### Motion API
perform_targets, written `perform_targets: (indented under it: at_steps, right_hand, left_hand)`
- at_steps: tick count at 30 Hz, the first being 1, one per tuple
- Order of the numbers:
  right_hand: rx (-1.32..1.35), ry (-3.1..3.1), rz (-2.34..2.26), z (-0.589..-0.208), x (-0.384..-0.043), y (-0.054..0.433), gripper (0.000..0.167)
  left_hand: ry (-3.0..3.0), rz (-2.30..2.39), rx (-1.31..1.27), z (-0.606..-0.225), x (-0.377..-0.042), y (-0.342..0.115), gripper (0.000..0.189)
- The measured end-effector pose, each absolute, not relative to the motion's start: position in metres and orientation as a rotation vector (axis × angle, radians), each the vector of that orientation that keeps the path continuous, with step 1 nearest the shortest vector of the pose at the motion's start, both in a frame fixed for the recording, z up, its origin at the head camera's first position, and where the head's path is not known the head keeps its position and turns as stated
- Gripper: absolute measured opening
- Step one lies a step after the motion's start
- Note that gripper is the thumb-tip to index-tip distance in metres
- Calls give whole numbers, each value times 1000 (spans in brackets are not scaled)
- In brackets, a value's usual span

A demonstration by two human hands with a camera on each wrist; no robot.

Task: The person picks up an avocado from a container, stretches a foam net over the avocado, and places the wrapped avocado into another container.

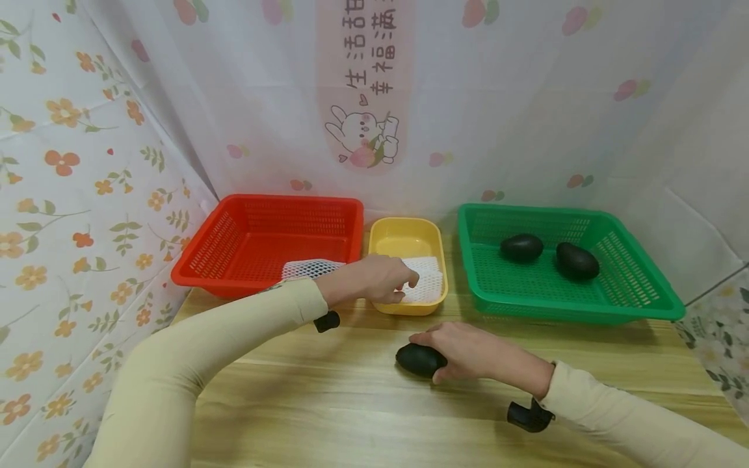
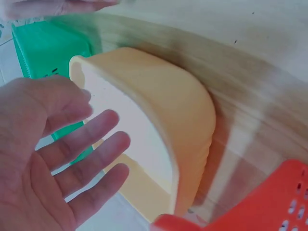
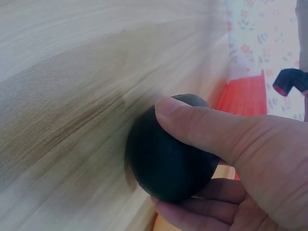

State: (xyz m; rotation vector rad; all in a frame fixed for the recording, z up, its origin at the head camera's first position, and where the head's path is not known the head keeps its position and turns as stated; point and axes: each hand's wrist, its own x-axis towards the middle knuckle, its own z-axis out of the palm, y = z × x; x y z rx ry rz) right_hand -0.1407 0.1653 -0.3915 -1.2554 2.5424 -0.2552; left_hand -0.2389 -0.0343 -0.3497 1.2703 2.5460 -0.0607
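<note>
At far left, I'm seeing a flower-printed cloth [image 1: 64, 169] hanging beside the wooden surface [image 1: 328, 416]. Next along, the red basket [image 1: 222, 285] is standing toward the back, and a white foam net [image 1: 310, 267] is lying at its near right corner, partly hiding behind a pale sleeve [image 1: 246, 325]. From that sleeve I'm watching the left hand [image 1: 383, 279] reaching over the yellow tray [image 1: 404, 246]. Its grip is standing wide and holding nothing, its fingers spreading apart in the left wrist view. White netting [image 1: 430, 286] is lying in the tray under the fingertips; I can't tell whether they are touching it.

Nearer me and farther right, the dark avocado [image 1: 418, 359] is sitting low over the surface, in front of the tray; I can't tell whether it is resting there. My right hand [image 1: 468, 351] is gripping it from the right, the grip closing around it with the thumb pressing one side and fingers wrapping the other.

At far right, the green basket [image 1: 573, 313] is holding a left avocado [image 1: 522, 247] and a right avocado [image 1: 577, 261], lying just beside each other.
</note>
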Motion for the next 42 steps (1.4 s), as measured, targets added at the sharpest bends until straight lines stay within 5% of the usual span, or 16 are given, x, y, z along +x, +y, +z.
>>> perform_targets:
  at_steps: [16, 42]
  right_hand:
    - [-1194, 2539, -239, -390, -142, 164, 67]
    - [-1211, 2528, -254, -388, -142, 162, 67]
  left_hand:
    - [2600, -311, 1049, -341, -260, -6, 59]
    - [2593, -475, 1137, -350, -261, -5, 35]
